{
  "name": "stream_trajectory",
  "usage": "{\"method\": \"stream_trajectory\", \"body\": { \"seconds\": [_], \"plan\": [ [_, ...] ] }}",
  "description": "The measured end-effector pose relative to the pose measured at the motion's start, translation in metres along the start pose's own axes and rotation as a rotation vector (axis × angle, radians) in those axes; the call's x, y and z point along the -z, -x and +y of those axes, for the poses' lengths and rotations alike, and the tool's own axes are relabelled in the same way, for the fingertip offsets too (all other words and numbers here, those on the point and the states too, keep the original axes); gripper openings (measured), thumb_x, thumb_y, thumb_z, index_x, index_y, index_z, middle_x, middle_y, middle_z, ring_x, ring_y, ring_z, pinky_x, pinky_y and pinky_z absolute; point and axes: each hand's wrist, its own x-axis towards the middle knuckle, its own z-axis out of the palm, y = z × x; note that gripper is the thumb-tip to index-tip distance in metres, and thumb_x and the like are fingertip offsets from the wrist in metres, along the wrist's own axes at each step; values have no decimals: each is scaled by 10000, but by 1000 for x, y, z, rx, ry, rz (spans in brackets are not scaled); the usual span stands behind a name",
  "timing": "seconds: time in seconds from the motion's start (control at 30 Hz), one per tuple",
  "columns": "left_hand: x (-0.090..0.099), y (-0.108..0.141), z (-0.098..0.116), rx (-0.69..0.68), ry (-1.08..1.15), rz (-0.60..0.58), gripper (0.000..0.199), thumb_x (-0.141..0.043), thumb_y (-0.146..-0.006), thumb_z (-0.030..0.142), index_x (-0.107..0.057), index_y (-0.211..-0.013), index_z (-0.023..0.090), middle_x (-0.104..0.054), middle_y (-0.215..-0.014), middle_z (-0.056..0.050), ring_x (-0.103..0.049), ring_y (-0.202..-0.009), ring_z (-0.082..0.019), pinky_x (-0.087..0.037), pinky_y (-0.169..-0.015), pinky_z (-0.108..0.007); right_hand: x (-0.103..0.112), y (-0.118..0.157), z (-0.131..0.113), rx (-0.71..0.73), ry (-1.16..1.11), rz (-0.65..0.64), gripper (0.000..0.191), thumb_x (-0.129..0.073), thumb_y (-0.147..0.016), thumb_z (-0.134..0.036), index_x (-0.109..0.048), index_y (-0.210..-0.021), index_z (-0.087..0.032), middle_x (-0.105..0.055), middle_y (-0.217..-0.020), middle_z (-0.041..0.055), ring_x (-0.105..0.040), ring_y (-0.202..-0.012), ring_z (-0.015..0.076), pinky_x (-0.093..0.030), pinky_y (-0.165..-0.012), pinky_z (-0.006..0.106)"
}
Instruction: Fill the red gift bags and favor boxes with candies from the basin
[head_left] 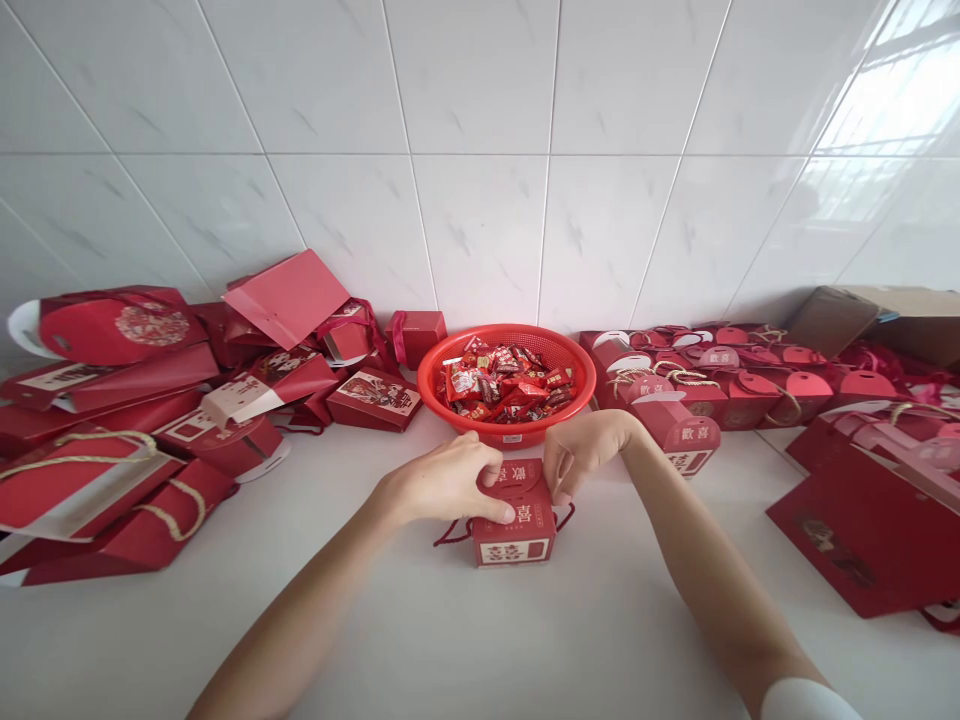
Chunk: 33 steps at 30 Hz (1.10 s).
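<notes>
A small red gift box point(516, 552) with cream Chinese characters stands on the white tabletop in front of me, its curved top flaps folded over. My left hand point(444, 484) grips its left side, with the thumb on the front slope and the fingers bent over the top. At the box's right upper edge, my right hand point(589, 450) has its fingers curled together. Whatever lies between those fingertips is hidden. A dark red cord point(453, 536) loops out at the left side, and another loop shows just below the right fingers.
Behind the box is a red plastic basket point(429, 385) of wrapped candies point(506, 385). Red boxes and bags, some rope-handled, are heaped at left point(150, 400). Rows of red boxes point(739, 390) stand at right, beside a large red bag point(870, 520) and a brown carton point(832, 318). A tiled wall stands behind.
</notes>
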Motion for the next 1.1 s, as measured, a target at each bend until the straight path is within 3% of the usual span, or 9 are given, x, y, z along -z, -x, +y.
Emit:
{"method": "stream_trajectory", "body": {
  "seconds": [0.2, 0.33, 0.4, 0.63, 0.73, 0.83, 0.9, 1.0, 1.1],
  "plan": [
    [2, -6, -2, -34, 30, -9, 402, -738, -659, 553, -564, -757, 204, -581, -882, -34, -567, -843, -232, -416, -641, -271, 1, 11, -4, 136, -145, 84, 401, -888, -635, -446, -738, -798, -112, -682, -654, -3, -592, -581, 89, -464, -565, 185],
    [2, -9, -3, -109, 146, -47, 355, -718, -690, 518, -615, -800, 196, -586, -807, -6, -566, -732, -187, -402, -588, -253, -5, 26, -20, 332, -197, 202, 321, -868, -701, -376, -734, -829, -114, -715, -742, 31, -651, -683, 119, -538, -700, 238],
    [1, -8, -2, -114, 178, -41, 350, -717, -698, 506, -634, -849, 202, -586, -830, -4, -574, -729, -183, -413, -587, -250, -8, 28, -27, 364, -213, 235, 306, -845, -739, -357, -740, -895, -115, -733, -811, 54, -680, -753, 140, -560, -762, 269],
    [-1, -4, 3, -60, 119, 33, 524, -749, -703, 505, -650, -1163, 272, -606, -1049, -56, -632, -960, -275, -500, -721, -300, -14, 19, -35, 288, -169, 205, 324, -803, -777, -343, -739, -994, -112, -733, -930, 74, -682, -822, 149, -552, -752, 252],
    [-1, -2, 0, -129, 119, 85, 472, -751, -714, 477, -670, -1138, 287, -630, -1092, -58, -617, -1050, -298, -510, -803, -331, -15, 13, -35, 239, -84, 212, 286, -781, -791, -319, -747, -985, -112, -728, -884, 56, -657, -765, 126, -532, -725, 232],
    [6, 1, -4, -191, 218, 133, 257, -650, -806, 434, -673, -967, 236, -665, -1061, -53, -657, -929, -246, -519, -752, -312, -16, 7, -35, 219, -43, 241, 288, -787, -779, -346, -756, -945, -113, -729, -868, 54, -653, -765, 129, -523, -712, 228],
    [12, 4, -5, -173, 342, 138, 224, -564, -865, 404, -638, -964, 217, -689, -952, -45, -674, -787, -207, -517, -663, -291, -16, 5, -35, 207, -40, 261, 306, -799, -761, -371, -759, -928, -118, -734, -880, 57, -658, -781, 136, -526, -715, 232],
    [17, 7, -5, -155, 475, 158, 210, -562, -858, 347, -624, -995, 201, -680, -760, -20, -676, -710, -198, -517, -635, -290, -15, 7, -36, 202, -69, 303, 292, -796, -755, -350, -758, -928, -118, -733, -858, 51, -658, -776, 138, -531, -716, 240],
    [16, 6, -3, -197, 499, 223, 160, -579, -841, 309, -640, -927, 189, -689, -783, -28, -675, -715, -189, -524, -651, -293, -16, 12, -40, 216, -110, 390, 252, -766, -780, -323, -755, -930, -121, -720, -808, 38, -643, -744, 134, -522, -690, 243]
  ]
}}
